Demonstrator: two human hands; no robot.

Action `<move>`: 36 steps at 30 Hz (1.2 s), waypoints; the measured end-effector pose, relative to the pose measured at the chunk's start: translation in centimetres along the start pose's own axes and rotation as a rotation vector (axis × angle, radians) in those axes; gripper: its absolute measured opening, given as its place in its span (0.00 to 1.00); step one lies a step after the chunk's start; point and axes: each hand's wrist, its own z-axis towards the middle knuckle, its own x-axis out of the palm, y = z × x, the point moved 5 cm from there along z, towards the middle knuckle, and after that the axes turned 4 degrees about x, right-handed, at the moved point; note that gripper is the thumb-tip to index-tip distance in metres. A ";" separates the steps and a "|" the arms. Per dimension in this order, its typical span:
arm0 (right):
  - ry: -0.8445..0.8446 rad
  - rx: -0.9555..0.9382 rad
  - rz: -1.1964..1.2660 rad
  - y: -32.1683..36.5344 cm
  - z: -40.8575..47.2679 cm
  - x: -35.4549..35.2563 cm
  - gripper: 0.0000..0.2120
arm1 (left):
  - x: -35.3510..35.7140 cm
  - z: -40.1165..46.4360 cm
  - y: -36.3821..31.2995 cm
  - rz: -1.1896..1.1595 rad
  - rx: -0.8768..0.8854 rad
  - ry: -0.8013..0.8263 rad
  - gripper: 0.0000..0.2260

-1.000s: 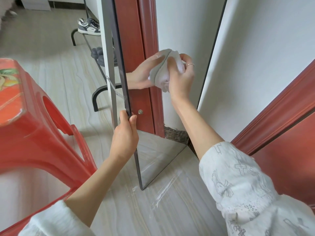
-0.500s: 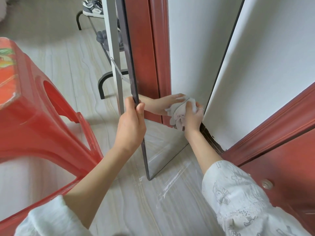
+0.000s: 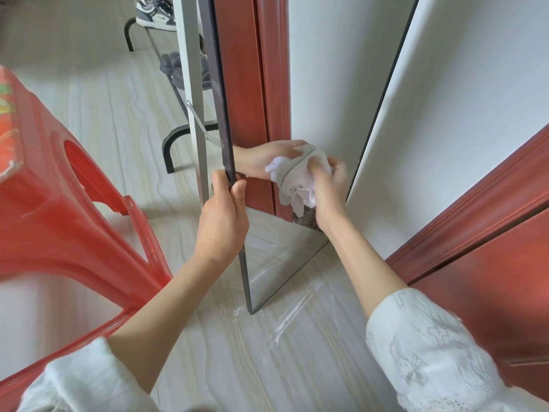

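Note:
A tall standing mirror (image 3: 320, 69) with a thin dark frame leans on the floor against a white wall. My left hand (image 3: 221, 223) grips the mirror's left frame edge, thumb and fingers pinching it. My right hand (image 3: 331, 193) holds a bunched white and grey cloth (image 3: 297, 181) and presses it against the lower part of the glass. The glass reflects my hand, the cloth and a red door frame.
A red plastic stool (image 3: 53, 203) stands close on the left. Behind the mirror is a black shoe rack (image 3: 169, 144) with sneakers (image 3: 156, 14) and grey slippers. A red wooden door (image 3: 487, 263) is on the right. Clear plastic film lies on the pale floor.
My right hand with the cloth moved down the glass from higher up to its lower part. My left hand slid slightly up the frame edge; the camera shifted.

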 end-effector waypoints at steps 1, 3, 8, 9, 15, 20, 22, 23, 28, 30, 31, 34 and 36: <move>0.005 -0.023 -0.008 -0.3 -0.5 0.4 0.09 | 0.0 0.0 0.0 -0.001 -0.002 -0.003 0.09; -0.003 -0.057 -0.042 -1.7 -1.5 0.8 0.10 | 0.1 -0.1 -0.1 -0.010 -0.005 -0.008 0.08; -0.028 0.155 0.006 -7.4 -2.4 0.1 0.10 | 0.0 0.0 -0.1 -0.014 -0.010 -0.003 0.08; -0.030 0.210 -0.003 -8.4 -2.4 -0.3 0.10 | 0.0 -0.1 -0.1 -0.016 -0.012 -0.002 0.08; -0.051 0.226 0.021 -7.1 -2.5 -0.3 0.11 | 0.0 -0.1 -0.3 -0.007 -0.015 0.000 0.08; 0.051 -0.078 -0.009 -1.2 -3.8 2.1 0.11 | -0.1 -0.1 -0.5 -0.035 -0.010 -0.006 0.06; 0.075 -0.259 -0.047 1.6 -4.5 3.2 0.11 | -0.2 -0.1 -0.5 -0.039 -0.002 0.005 0.06; 0.085 -0.366 -0.063 3.1 -4.9 3.6 0.11 | -0.3 -0.1 -0.6 -0.040 -0.001 0.012 0.07; 0.099 -0.609 -0.110 6.5 -5.2 4.7 0.10 | -0.4 0.1 -0.8 -0.053 -0.007 0.035 0.08; 0.042 -0.523 -0.083 5.1 -3.9 3.8 0.09 | -0.4 0.0 -0.8 -0.057 -0.017 0.031 0.07; -0.002 -0.462 -0.072 4.0 -3.1 3.2 0.09 | -0.4 -0.1 -0.9 -0.061 -0.021 0.027 0.07; -0.103 -0.268 -0.051 -0.1 -1.3 1.4 0.12 | -0.3 -0.1 -0.8 -0.074 -0.036 0.025 0.07; -0.161 -0.089 -0.047 -3.3 -0.9 0.5 0.14 | -0.1 0.0 -0.5 -0.080 -0.041 0.017 0.07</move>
